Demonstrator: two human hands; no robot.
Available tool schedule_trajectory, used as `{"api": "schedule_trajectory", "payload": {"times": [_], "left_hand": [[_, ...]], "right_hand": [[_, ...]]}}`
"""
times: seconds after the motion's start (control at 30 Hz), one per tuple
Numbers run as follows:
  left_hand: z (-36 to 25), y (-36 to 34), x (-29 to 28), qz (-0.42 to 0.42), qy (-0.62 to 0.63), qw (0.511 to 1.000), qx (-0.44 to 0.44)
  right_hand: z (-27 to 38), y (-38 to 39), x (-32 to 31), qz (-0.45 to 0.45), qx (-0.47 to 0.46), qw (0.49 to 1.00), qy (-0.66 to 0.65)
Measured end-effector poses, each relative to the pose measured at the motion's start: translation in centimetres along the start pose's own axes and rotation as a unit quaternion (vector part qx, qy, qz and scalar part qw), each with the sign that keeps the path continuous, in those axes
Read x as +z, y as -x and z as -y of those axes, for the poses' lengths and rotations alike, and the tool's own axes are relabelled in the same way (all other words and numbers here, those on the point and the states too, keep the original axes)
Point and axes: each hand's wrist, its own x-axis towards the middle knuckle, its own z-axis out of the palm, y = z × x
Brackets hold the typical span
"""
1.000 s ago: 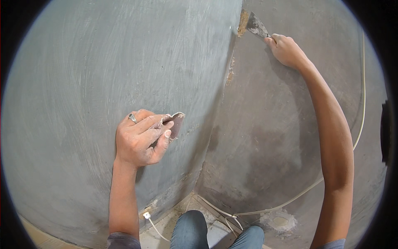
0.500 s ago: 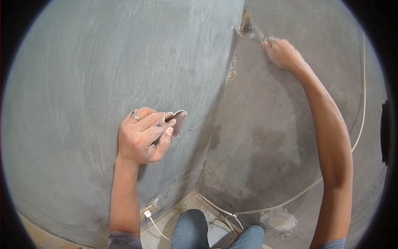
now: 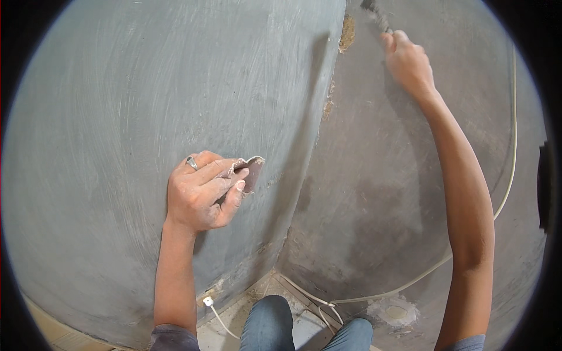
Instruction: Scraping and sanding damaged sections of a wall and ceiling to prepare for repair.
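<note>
My left hand (image 3: 199,190), dusty and wearing a ring, is closed on a folded piece of sandpaper (image 3: 254,174) in front of the left wall. Its edges look frayed and whitish. At the upper right, my right hand (image 3: 410,65) grips a scraper (image 3: 377,16), blurred by motion, with a dark end pointing up and left. That end is at the top of the picture, right of the wall corner. A brown rough patch (image 3: 348,33) shows in the corner just left of it, and a smaller chipped spot (image 3: 327,110) lies lower down.
A grey-blue wall (image 3: 105,146) meets a darker grey wall (image 3: 363,193) in a corner. A pale cable (image 3: 404,288) runs along the right wall. A white plug (image 3: 208,301) with a cord sits low on the left. My knees (image 3: 268,322) are near the corner above the floor.
My right hand has moved up and to the right, taking the scraper away from the corner and uncovering the brown patch. My left hand with the sandpaper has barely moved.
</note>
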Motion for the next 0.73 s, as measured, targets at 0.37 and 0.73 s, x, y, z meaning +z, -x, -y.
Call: {"api": "schedule_trajectory", "payload": {"times": [0.37,0.73], "left_hand": [[-0.1,0.0,-0.1,0.005,0.004,1.0,-0.003],[0.1,0.6,-0.2,0.004,0.004,1.0,-0.007]], "right_hand": [[-0.1,1.0,0.3,0.098,-0.044,0.989,0.103],[0.4,0.3,0.4,0.068,-0.027,0.995,0.074]]}}
